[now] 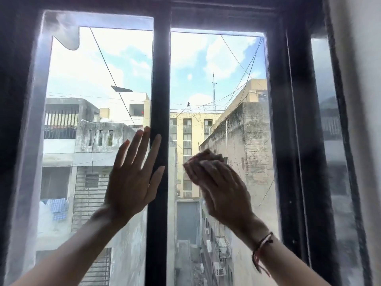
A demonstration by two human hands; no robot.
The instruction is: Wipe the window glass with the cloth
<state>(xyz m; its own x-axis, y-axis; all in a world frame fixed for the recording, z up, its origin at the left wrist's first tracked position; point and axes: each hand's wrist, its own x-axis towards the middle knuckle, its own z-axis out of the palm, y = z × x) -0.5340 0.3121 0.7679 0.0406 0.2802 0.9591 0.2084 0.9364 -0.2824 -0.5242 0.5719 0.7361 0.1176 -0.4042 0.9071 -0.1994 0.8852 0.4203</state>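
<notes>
Two glass panes fill the view, the left pane (pixel 97 79) and the right pane (pixel 216 69), split by a dark upright bar (pixel 159 89). My right hand (pixel 222 188) presses a small brownish cloth (pixel 206 156) against the lower part of the right pane; the hand looks blurred. My left hand (pixel 132 176) lies flat with fingers spread, its palm on the left pane and its thumb and forefinger over the dark bar. It holds nothing. A thread bracelet (pixel 262 244) sits on my right wrist.
A dark window frame (pixel 294 141) borders the right pane, with a narrow side pane (pixel 329 131) and a pale wall beyond it. A whitish film with a peeled corner (pixel 66 36) edges the left pane. Buildings, wires and sky show outside.
</notes>
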